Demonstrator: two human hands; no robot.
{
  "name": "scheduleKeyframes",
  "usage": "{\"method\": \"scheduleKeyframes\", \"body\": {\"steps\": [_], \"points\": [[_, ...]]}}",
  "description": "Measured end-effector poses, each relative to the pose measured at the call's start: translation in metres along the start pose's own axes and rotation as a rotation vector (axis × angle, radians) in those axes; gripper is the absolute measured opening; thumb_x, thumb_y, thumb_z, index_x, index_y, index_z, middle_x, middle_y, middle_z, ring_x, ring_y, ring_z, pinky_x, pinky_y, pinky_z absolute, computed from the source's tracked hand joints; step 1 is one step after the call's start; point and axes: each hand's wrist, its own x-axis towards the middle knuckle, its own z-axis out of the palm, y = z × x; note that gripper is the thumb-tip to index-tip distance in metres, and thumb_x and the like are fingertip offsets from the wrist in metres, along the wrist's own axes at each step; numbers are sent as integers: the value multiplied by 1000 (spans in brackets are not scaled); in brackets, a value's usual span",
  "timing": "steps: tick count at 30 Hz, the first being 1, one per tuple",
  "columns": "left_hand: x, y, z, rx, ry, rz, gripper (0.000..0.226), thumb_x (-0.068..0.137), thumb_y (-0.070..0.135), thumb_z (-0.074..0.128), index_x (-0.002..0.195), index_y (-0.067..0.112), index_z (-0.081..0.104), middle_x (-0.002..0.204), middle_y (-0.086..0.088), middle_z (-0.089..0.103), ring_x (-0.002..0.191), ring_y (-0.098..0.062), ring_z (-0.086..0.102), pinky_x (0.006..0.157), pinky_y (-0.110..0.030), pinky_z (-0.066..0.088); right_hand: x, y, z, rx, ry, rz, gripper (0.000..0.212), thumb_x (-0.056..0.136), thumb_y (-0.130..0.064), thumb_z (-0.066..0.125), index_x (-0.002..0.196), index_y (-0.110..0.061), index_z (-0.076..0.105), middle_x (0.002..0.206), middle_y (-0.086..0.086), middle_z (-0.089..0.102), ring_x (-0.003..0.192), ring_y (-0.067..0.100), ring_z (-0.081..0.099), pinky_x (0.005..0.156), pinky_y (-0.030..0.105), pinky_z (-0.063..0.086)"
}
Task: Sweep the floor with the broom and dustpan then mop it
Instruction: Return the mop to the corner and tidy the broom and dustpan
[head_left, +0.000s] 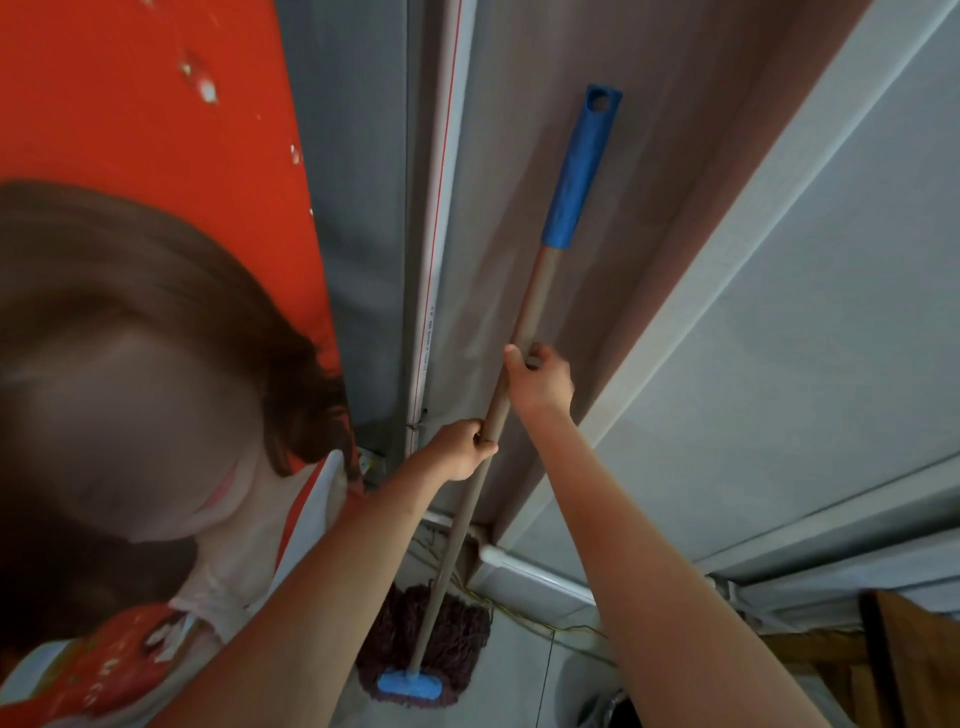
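A mop stands nearly upright against a grey wall corner. Its tan handle (535, 296) ends in a blue grip (579, 171) at the top. Down on the floor, the dark brown stringy mop head (457, 629) spreads around a blue clamp (410, 685). My left hand (464, 449) grips the handle lower down. My right hand (540, 379) grips it a little higher, thumb along the shaft. No broom or dustpan is in view.
A large orange poster (156, 130) showing a person's picture covers the left wall. A white pipe (434, 260) runs up the corner. Yellow wire (524, 618) trails along the pale floor near a white skirting piece (535, 571). Brown wooden furniture (904, 654) stands at the lower right.
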Motion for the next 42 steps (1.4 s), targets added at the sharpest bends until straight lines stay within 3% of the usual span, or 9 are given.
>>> {"method": "scheduleKeyframes", "body": {"steps": [5, 8, 12, 17, 22, 26, 29, 42], "points": [[8, 0, 4, -29, 14, -4, 25, 93, 33, 56, 110, 15, 60, 103, -5, 66, 93, -21, 61, 78, -29, 44, 16, 7, -1, 15, -62, 30, 21, 92, -35, 60, 89, -14, 61, 88, 4, 66, 95, 27, 65, 85, 34, 49], [7, 1, 2, -29, 24, -11, 24, 92, 32, 59, 109, 15, 61, 95, -2, 64, 85, -17, 58, 73, -26, 41, 17, 9, -2, 26, -77, 29, 23, 91, -35, 60, 88, -13, 62, 87, 4, 66, 96, 28, 66, 88, 39, 51], [3, 3, -2, -19, 39, -8, 24, 90, 32, 62, 108, 16, 62, 93, 1, 63, 84, -15, 57, 72, -24, 40, 14, 9, -2, 42, -79, 39, 30, 91, -36, 61, 102, -8, 66, 99, 8, 70, 100, 28, 66, 91, 40, 51], [-2, 8, -6, -33, 59, 4, 16, 86, 34, 66, 96, 22, 61, 96, 1, 67, 85, -13, 59, 73, -24, 42, 6, 11, -15, 19, -53, 20, 56, 90, -36, 64, 137, -11, 48, 125, 8, 63, 116, 25, 59, 99, 32, 46], [-9, 16, -4, -12, 73, 5, 18, 89, 39, 62, 96, 23, 59, 103, -2, 68, 92, -18, 62, 76, -26, 45, 0, 11, -21, -35, -65, -26, 56, 86, -38, 67, 132, -9, 52, 121, 8, 65, 113, 25, 61, 98, 36, 47], [-17, 19, -4, 10, 94, -6, 33, 88, 43, 61, 112, 21, 58, 109, -4, 67, 98, -21, 63, 79, -27, 48, -7, 13, -28, -81, -118, -17, 85, 85, -41, 69, 150, -7, 26, 141, 10, 50, 131, 28, 47, 107, 33, 39], [-24, 20, -8, 3, 120, -22, 44, 87, 44, 63, 123, 19, 55, 114, -4, 65, 104, -20, 61, 84, -25, 45, -16, 16, -35, -87, -140, -24, 92, 85, -35, 71, 152, -4, 15, 149, 13, 39, 138, 27, 38, 107, 29, 33], [-74, 2, -41, 69, 191, 27, 50, 88, 37, 65, 132, 20, 49, 127, -10, 58, 112, -24, 58, 90, -28, 43, -54, 49, -59, -209, -185, -93, 95, 80, -30, 77, 153, -17, 18, 149, 8, 42, 137, 22, 40, 109, 34, 38]]}}
